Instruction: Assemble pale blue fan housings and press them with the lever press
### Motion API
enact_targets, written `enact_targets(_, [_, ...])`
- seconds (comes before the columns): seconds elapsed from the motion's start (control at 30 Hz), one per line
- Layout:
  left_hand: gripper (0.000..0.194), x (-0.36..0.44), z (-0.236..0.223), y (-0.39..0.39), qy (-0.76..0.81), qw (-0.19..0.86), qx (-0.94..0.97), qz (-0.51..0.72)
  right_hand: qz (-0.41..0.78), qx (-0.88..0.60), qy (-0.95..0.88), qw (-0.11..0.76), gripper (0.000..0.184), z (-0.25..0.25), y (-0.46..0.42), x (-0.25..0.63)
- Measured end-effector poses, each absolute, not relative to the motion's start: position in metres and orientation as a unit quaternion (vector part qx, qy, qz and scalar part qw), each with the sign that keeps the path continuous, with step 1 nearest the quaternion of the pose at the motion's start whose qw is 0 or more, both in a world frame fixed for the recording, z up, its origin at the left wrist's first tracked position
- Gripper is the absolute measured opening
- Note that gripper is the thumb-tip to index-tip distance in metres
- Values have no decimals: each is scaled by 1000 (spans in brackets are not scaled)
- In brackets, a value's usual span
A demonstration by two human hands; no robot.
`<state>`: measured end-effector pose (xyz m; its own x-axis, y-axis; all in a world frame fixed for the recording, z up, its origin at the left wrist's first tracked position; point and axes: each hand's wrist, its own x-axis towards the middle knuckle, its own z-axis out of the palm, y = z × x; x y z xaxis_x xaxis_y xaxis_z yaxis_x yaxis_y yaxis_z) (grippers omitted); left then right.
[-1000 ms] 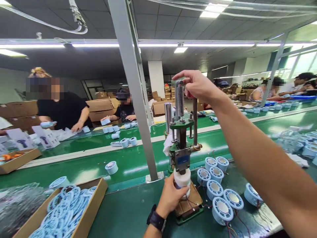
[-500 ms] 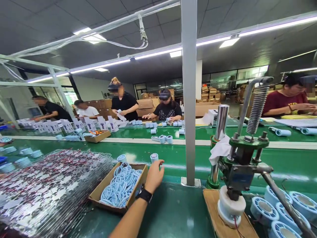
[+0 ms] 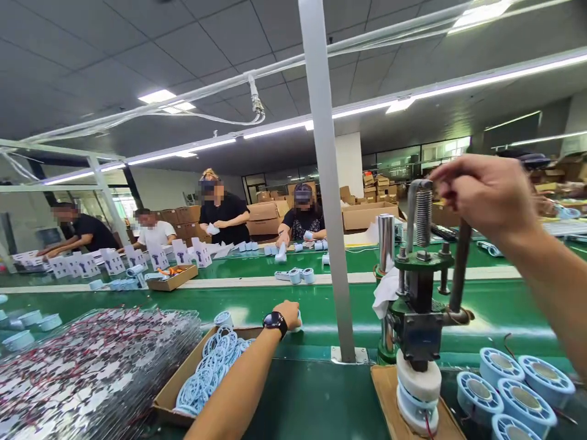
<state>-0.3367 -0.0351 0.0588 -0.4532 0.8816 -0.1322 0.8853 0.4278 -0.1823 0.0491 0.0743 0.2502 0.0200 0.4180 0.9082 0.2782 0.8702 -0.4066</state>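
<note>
My left hand [image 3: 288, 311] reaches out over the green conveyor belt [image 3: 257, 299], a black watch on its wrist. Its fingers curl round a small blue-and-white round part [image 3: 299, 320], which they mostly hide. My right hand [image 3: 487, 194] is closed round the top of the press lever [image 3: 460, 269], which stands nearly upright. The green hand press [image 3: 416, 305] sits on a wooden base [image 3: 389, 397]. Under its ram a white die [image 3: 415, 382] rests on a light blue part with a red wire.
A cardboard box of light blue rings [image 3: 202, 382] lies left of my arm, beside clear trays of wired parts [image 3: 92, 366]. Blue round housings [image 3: 518, 391] cluster right of the press. A grey post [image 3: 330, 214] stands between. Several people work across the belt.
My left hand left the press die, reached to the belt and closed on the round part. The lever swung down, then came back upright with my right hand on it. My view turned left.
</note>
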Motion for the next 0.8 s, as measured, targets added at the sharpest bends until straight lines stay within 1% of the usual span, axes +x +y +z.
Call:
enact_targets(0.13, [34, -274, 42, -70, 812, -4, 568, -137, 32, -268, -701, 660, 31, 261, 95, 30])
enact_targets(0.27, [47, -223, 21, -110, 796, -21, 595, -110, 47, -275, -711, 646, 45, 268, 94, 30])
enact_targets(0.37, [57, -208, 17, -122, 798, -21, 597, -76, 66, -287, -716, 633, 49, 266, 84, 38])
enact_targets(0.43, [55, -215, 25, -127, 804, -22, 591, -52, 78, -296, -710, 635, 53, 249, 68, 47])
enact_targets(0.5, [48, -239, 40, -135, 824, -36, 565, -13, 102, -286, -667, 680, 63, 210, 41, 55])
enact_targets(0.53, [44, -258, 48, -140, 844, -47, 535, 15, 118, -270, -631, 718, 62, 183, 24, 58])
enact_targets(0.57, [41, -282, 55, -146, 856, -64, 511, 42, 135, -253, -584, 759, 58, 151, 7, 58])
enact_targets(0.6, [41, -309, 60, -152, 868, -86, 486, 55, 155, -257, -551, 778, 57, 116, -8, 57])
enact_targets(0.63, [41, -339, 61, -157, 878, -101, 465, 59, 173, -276, -536, 779, 59, 80, -22, 54])
enact_targets(0.67, [43, -369, 58, -161, 886, -109, 449, 44, 206, -302, -535, 761, 61, 45, -32, 50])
enact_targets(0.73, [41, -425, 41, -165, 895, -94, 436, -8, 274, -357, -568, 689, 70, -15, -41, 37])
enact_targets(0.8, [39, -466, 18, -167, 895, -91, 437, 11, 346, -388, -595, 613, 79, -53, -40, 23])
